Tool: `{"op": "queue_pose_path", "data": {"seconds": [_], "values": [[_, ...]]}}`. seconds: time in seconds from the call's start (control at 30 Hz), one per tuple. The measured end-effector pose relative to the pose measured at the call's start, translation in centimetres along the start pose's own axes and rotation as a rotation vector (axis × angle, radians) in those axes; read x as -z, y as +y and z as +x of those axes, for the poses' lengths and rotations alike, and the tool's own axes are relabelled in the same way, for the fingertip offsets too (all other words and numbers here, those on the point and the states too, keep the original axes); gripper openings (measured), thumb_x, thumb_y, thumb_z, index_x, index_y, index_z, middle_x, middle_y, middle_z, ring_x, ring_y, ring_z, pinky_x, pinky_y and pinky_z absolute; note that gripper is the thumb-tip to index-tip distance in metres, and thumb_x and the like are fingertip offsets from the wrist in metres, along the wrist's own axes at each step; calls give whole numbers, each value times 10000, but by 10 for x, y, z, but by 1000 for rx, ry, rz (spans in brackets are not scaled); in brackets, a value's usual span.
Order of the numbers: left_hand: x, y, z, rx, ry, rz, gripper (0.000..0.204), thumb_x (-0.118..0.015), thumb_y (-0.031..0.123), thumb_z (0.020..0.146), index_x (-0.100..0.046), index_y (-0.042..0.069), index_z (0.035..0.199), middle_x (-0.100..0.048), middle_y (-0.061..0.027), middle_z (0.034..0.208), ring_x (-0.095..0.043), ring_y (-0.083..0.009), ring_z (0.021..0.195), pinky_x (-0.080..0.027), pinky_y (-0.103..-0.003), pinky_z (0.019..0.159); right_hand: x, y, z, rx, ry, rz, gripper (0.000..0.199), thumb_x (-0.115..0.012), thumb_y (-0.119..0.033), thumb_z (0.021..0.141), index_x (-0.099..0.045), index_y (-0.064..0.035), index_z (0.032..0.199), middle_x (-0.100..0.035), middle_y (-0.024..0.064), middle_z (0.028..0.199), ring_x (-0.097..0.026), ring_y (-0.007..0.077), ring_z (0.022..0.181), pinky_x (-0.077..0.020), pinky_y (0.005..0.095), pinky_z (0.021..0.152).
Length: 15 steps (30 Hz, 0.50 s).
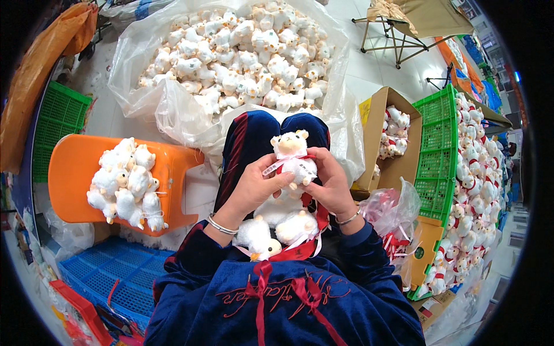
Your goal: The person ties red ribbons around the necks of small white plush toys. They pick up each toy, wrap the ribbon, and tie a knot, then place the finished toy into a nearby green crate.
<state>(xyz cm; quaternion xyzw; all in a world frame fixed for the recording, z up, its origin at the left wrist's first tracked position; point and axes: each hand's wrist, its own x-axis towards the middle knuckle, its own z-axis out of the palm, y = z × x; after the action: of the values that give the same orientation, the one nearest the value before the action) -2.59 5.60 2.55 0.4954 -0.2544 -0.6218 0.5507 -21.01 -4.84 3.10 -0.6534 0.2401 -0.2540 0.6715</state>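
So the person's sitting with a little white plush sheep [291, 151] held upright above their lap, face up toward the camera, ribbon around its neck. Left hand [254, 183] has its fingers closed on the toy's left-of-picture side, right by a pale printed strip [273, 168] near the neck. Right hand [331, 185] is clamped on the other side, thumb down low by the feet, fingers up around the neck. A few more white plushies [296, 226] are in the lap just below, with red ribbon [301, 251] lying beside them. Off to the left there's an orange stool [64, 173] with a small heap of toys [137, 180] on it, and past the knees a big clear plastic bag [130, 81] stuffed with loads more. Over on the right, a cardboard box [416, 135] stands near a green crate [437, 151].
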Motion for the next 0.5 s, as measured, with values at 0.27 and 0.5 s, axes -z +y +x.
{"op": "queue_pose_path", "data": {"seconds": [0.27,0.5], "values": [[-9,5,1,46,25,108,345,-783,239,921,-693,-42,1099,-691,-19,828,-603,-53,623,-479,-221,495,-3,10,-9,113,64,-86,451,-639,117,863,-508,-21,1272,-487,58,1279,-557,173,1215,-464,326,1059],[-18,6,1,294,-251,270,338,-685,272,990,-711,-5,1183,-726,-57,925,-659,-92,679,-516,-244,584,26,-9,-26,302,126,-579,484,-707,48,780,-584,-64,1234,-556,98,1240,-620,270,1062,-497,388,965]]}}
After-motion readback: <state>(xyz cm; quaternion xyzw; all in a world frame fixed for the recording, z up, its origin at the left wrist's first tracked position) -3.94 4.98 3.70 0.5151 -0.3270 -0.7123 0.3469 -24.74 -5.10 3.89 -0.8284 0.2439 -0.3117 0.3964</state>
